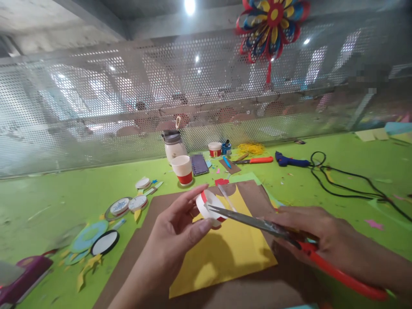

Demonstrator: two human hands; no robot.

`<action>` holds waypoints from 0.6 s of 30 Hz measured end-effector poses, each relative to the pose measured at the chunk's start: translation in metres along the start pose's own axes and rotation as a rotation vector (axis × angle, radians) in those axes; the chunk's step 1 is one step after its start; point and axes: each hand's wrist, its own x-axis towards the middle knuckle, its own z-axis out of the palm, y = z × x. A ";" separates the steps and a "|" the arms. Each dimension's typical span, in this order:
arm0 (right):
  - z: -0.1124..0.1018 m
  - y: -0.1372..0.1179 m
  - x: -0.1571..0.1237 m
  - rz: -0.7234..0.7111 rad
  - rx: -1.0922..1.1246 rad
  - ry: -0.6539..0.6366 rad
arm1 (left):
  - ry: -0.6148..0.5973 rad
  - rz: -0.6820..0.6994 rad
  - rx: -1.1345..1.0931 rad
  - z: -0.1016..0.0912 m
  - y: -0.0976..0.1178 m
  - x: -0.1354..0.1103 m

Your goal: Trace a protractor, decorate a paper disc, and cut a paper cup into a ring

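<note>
My left hand (180,229) grips a short white-and-red paper cup piece (206,206), its opening tilted toward the right. In my right hand (312,231) are scissors (257,222) with red handles. Their blades look nearly closed, and the tips reach the inside of the cup piece. A thin white strip (227,196) shows just behind the cup piece. Under both hands a sheet of yellow paper (238,257) lies on brown cardboard (128,262).
A white-and-red paper cup (182,171), a bottle (174,146) and a phone (200,165) stand or lie behind. To the right is a blue glue gun (291,160) with a black cord (357,176). Paper discs (120,207) and a purple tool (27,274) are at left.
</note>
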 end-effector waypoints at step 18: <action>0.001 0.002 0.002 -0.097 -0.007 -0.197 | -0.086 0.009 -0.016 -0.004 -0.001 0.000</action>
